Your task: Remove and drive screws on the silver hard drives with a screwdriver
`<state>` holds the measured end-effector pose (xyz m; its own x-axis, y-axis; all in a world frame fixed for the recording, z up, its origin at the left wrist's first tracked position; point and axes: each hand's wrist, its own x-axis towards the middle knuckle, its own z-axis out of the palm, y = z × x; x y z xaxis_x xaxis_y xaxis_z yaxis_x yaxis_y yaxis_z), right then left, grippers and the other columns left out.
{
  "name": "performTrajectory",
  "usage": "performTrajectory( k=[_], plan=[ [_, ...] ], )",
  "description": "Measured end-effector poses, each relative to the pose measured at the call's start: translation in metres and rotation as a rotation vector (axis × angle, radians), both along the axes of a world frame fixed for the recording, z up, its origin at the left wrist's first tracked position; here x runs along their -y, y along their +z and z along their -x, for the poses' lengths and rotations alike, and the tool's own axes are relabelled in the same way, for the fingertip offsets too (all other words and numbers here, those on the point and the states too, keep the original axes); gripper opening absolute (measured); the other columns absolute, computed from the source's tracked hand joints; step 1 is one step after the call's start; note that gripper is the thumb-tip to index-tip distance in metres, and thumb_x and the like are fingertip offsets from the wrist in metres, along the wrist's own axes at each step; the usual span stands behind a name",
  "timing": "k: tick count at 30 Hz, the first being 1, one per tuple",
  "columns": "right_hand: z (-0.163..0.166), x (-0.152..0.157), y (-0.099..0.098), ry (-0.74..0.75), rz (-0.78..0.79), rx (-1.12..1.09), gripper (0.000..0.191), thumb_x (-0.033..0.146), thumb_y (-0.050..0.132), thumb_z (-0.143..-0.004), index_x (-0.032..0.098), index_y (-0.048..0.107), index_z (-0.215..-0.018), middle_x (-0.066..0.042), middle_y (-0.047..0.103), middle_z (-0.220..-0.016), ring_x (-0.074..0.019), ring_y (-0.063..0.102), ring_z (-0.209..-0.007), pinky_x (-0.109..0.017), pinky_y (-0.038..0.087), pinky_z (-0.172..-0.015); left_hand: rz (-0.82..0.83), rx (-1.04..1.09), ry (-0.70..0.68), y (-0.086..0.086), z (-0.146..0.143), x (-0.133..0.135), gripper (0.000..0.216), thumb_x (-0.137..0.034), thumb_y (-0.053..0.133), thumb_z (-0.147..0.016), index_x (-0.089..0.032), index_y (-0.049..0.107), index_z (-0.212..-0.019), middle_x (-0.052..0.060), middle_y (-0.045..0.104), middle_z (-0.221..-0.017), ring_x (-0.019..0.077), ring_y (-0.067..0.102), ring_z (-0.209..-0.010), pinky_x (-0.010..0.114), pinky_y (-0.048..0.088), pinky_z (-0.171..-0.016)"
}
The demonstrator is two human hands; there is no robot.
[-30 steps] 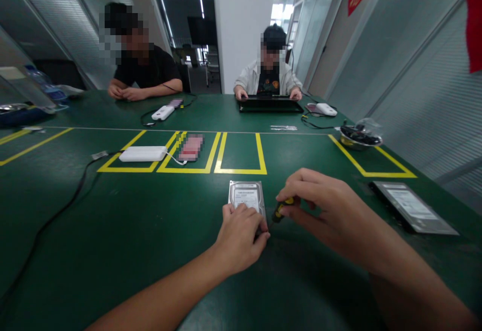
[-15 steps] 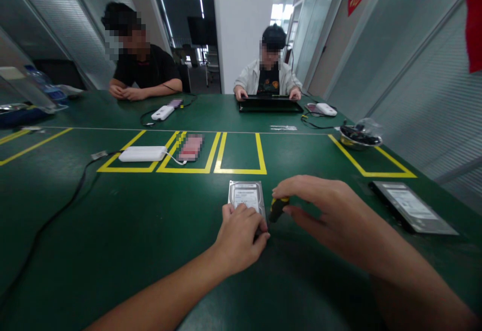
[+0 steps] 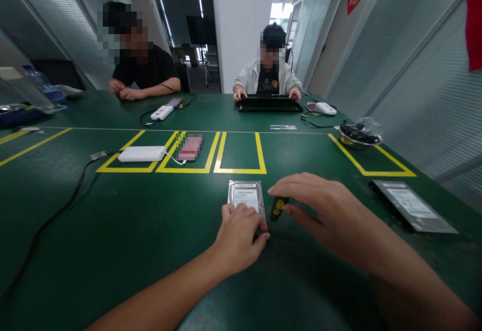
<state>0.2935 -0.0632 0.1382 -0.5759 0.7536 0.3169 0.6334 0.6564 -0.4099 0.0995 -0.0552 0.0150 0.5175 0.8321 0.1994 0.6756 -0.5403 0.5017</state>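
A silver hard drive [image 3: 246, 195] lies flat on the green table [image 3: 113, 230] in front of me. My left hand [image 3: 238, 235] rests on its near end, fingers curled over the edge and pressing it down. My right hand [image 3: 324, 213] is just right of the drive, fingers pinched around a small black and yellow screwdriver [image 3: 277, 207] whose tip points down at the drive's near right corner.
A second drive in a black tray [image 3: 412, 205] lies to the right. Yellow taped boxes [image 3: 239, 155] mark the table, with a white power bank [image 3: 142, 153], a phone and a cable. A metal bowl [image 3: 359, 137] is far right. Two people sit opposite, one at a laptop [image 3: 269, 104].
My right hand has shifted slightly left and its fingers have turned around the screwdriver handle. My left hand has stayed on the drive.
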Motion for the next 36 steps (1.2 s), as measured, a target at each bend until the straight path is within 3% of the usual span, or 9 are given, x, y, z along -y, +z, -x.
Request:
performTrajectory(
  k=[6,10,14,21,28,33,36],
  plan=[
    [0.001,0.0,-0.002,0.003,0.01,-0.03,0.026,0.005,0.059,-0.088,0.02,0.065,-0.108,-0.003,0.061,-0.115,-0.0162,0.058,-0.104,-0.028,0.047,-0.091,-0.003,-0.01,-0.003,-0.001,0.0,-0.001,0.008,-0.028,0.067,-0.084,-0.022,0.061,-0.084,0.001,0.064,-0.086,0.0239,0.052,-0.092,0.041,0.023,-0.08],
    [0.004,-0.001,0.0,-0.056,0.024,-0.024,0.015,0.005,0.06,-0.089,0.019,0.067,-0.092,-0.002,0.061,-0.102,-0.0141,0.059,-0.091,-0.025,0.047,-0.078,-0.002,-0.021,-0.006,-0.002,0.0,-0.001,0.009,-0.028,0.067,-0.084,-0.022,0.061,-0.085,0.001,0.065,-0.088,0.0241,0.051,-0.093,0.041,0.023,-0.08],
    [0.0,-0.001,0.001,-0.027,-0.004,-0.027,0.022,0.003,0.06,-0.088,0.019,0.066,-0.101,0.0,0.064,-0.103,-0.0144,0.06,-0.095,-0.026,0.047,-0.085,-0.002,-0.025,-0.009,-0.002,0.001,-0.001,0.009,-0.028,0.067,-0.084,-0.022,0.061,-0.085,0.001,0.064,-0.087,0.0237,0.052,-0.092,0.04,0.023,-0.08],
    [-0.007,-0.001,0.002,0.055,-0.019,-0.016,0.034,0.0,0.05,-0.091,0.021,0.066,-0.114,0.0,0.062,-0.122,-0.0115,0.058,-0.111,-0.02,0.043,-0.099,-0.003,-0.025,-0.021,-0.001,0.002,-0.002,0.008,-0.028,0.067,-0.084,-0.022,0.061,-0.085,0.001,0.064,-0.085,0.0237,0.051,-0.092,0.04,0.023,-0.079],
    [-0.004,-0.001,0.006,0.004,0.107,0.035,0.016,0.009,0.055,-0.094,0.021,0.066,-0.097,-0.001,0.058,-0.1,-0.0126,0.056,-0.088,-0.025,0.044,-0.076,-0.004,-0.027,-0.021,-0.003,0.003,-0.002,0.008,-0.026,0.068,-0.082,-0.022,0.061,-0.084,0.0,0.064,-0.085,0.0233,0.052,-0.092,0.04,0.023,-0.079],
    [-0.005,0.0,0.005,0.059,0.119,0.015,0.022,0.004,0.053,-0.091,0.021,0.064,-0.101,-0.001,0.056,-0.113,-0.0123,0.055,-0.098,-0.025,0.043,-0.086,-0.001,-0.025,-0.02,-0.001,0.003,-0.001,0.008,-0.026,0.067,-0.082,-0.022,0.061,-0.084,0.0,0.063,-0.083,0.0232,0.052,-0.091,0.04,0.023,-0.079],
    [-0.005,-0.001,0.004,0.045,0.133,0.023,0.026,0.002,0.053,-0.09,0.022,0.062,-0.104,0.0,0.056,-0.108,-0.0119,0.054,-0.096,-0.025,0.042,-0.083,0.007,-0.023,-0.027,0.0,0.003,-0.001,0.008,-0.025,0.068,-0.081,-0.022,0.061,-0.084,0.0,0.063,-0.083,0.0229,0.052,-0.091,0.04,0.023,-0.079]
  ],
)
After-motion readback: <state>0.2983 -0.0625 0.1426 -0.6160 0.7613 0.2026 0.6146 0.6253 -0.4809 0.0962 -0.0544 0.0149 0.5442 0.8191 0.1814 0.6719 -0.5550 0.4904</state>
